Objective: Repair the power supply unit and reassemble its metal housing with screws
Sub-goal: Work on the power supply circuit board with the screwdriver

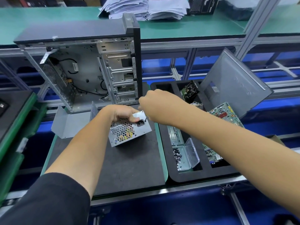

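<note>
From the head camera, you looked down at a dark mat [126, 159] on the bench. The power supply [129, 129] stood tilted on that mat, just in front of an open computer case [90, 70], with its vented face and socket turned toward you.

Your left hand [123, 113] gripped the supply's top edge, fingers curled over the metal and thumb pressed on the face near the socket. Your right hand [155, 108] was closed around a screwdriver [146, 118]; only the thin shaft showed below your fist, its tip set at the upper corner of the face, beside the socket. Whether a screw sat under the tip could not be seen.

To your right, a black foam tray [164, 143] held a clear box of screws [180, 156] with its lid open, circuit boards [225, 114], and a leaning side panel [235, 85].

The likely risks: the supply rested on one edge, so downward pressure could have made it rock or slide, letting the tip slip off and scratch the socket or your thumb. A driver held at an angle could also have cross-threaded the screw.
</note>
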`<state>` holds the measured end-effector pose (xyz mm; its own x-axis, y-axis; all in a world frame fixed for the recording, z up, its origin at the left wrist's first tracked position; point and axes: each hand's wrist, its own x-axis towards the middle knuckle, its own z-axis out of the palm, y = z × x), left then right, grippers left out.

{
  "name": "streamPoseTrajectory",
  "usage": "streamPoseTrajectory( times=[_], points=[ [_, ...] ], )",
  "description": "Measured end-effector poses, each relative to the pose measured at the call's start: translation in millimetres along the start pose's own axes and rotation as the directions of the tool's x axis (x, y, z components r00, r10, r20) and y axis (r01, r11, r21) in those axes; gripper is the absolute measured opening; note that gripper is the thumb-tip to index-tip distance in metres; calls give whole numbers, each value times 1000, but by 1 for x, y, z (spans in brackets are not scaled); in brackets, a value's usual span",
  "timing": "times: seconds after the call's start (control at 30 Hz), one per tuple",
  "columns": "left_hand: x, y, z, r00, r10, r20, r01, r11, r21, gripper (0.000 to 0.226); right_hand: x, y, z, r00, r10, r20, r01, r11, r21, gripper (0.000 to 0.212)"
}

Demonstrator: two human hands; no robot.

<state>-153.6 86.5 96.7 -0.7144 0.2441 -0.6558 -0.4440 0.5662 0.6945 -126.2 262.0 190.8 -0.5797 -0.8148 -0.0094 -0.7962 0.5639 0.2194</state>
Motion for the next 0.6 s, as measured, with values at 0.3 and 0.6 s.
streamPoseTrajectory(
  times=[0.3, 0.6],
  points=[
    [-3, 2, 2, 1000, 4, 8, -4, 1000, 7, 20, -6, 0, -5, 994, -66, 82, 62, 997, 46, 22],
    [-5, 4, 4, 999, 24, 25, -25, 999, 21, 19, -9, 1, -2, 998, 34, 46, -38, 996, 78, 13]
  ],
)
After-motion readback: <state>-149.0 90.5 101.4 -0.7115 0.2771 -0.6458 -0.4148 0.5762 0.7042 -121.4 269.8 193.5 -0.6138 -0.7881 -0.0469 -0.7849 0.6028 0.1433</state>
